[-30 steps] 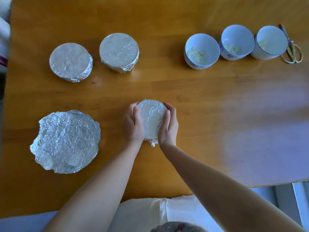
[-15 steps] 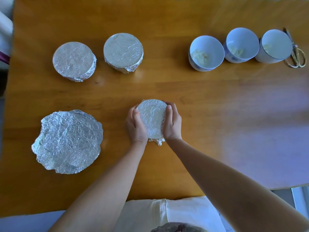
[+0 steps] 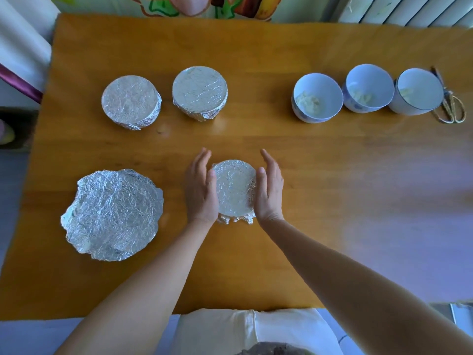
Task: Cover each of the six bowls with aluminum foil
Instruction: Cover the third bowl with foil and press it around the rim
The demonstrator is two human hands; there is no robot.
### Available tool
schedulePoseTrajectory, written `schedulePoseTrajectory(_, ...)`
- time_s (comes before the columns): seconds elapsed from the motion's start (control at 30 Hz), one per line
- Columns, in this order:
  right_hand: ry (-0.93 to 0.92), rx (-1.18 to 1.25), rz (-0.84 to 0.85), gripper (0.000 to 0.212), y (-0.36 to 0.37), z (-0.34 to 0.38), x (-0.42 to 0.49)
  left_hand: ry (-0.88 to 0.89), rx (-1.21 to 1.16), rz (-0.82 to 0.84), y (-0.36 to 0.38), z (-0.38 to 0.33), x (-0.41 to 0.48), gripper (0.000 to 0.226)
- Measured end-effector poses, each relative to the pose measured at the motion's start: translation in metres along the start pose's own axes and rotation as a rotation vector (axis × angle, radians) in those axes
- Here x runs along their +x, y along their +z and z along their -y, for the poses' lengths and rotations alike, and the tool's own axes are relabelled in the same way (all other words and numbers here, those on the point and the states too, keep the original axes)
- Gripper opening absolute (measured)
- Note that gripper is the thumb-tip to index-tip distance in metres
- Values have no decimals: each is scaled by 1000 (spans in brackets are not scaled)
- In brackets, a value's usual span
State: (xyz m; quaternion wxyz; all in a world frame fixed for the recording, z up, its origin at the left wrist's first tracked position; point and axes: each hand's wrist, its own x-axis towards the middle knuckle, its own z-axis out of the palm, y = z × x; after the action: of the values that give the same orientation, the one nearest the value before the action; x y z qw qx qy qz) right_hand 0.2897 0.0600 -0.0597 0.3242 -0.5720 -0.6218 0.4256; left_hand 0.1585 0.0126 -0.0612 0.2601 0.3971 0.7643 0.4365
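Everything sits on the counter (image 3: pixel 256 47). A foil-covered bowl (image 3: pixel 234 190) is in the middle, close to the person. The left hand (image 3: pixel 201 190) is right beside it on its left, and the right hand (image 3: pixel 270 190) is right beside it on its right. Left of them lies a foil piece (image 3: pixel 112 213). Farther back on the left, two more covered bowls (image 3: pixel 130 101) (image 3: pixel 199 92) stand side by side. Farther back on the right, three open bowls (image 3: pixel 317 101) (image 3: pixel 368 87) (image 3: pixel 417 90) stand in a row, close together, with a bit of food in each. Scissors (image 3: pixel 450 108) lie just right of the last bowl.
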Motion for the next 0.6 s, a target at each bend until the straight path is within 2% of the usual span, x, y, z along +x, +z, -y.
schedulePoseTrajectory(0.07, 50, 70, 36, 59, 6, 1, -12, -40, 1, 69, 7, -4, 2, 70)
schedulePoseTrajectory(0.2, 115, 124, 77, 56, 10, 3, -12, -56, 56, 53, 9, -4, -1, 74)
schedulePoseTrajectory(0.3, 112, 126, 84, 53, 1, 1, -1, 56, 177, 46, 3, 0, -1, 71)
schedulePoseTrajectory(0.4, 116, 131, 11, 47, -12, -7, 8, 285, 373, 31, -2, -8, -4, 71)
schedulePoseTrajectory(0.5, 150, 101, -8, 38, -26, -19, 9, 461, 646, 205, 6, -23, -7, 84)
schedulePoseTrajectory(0.6, 153, 49, 40, 28, -42, -27, 1, 440, 888, 341, 17, -23, -11, 96)
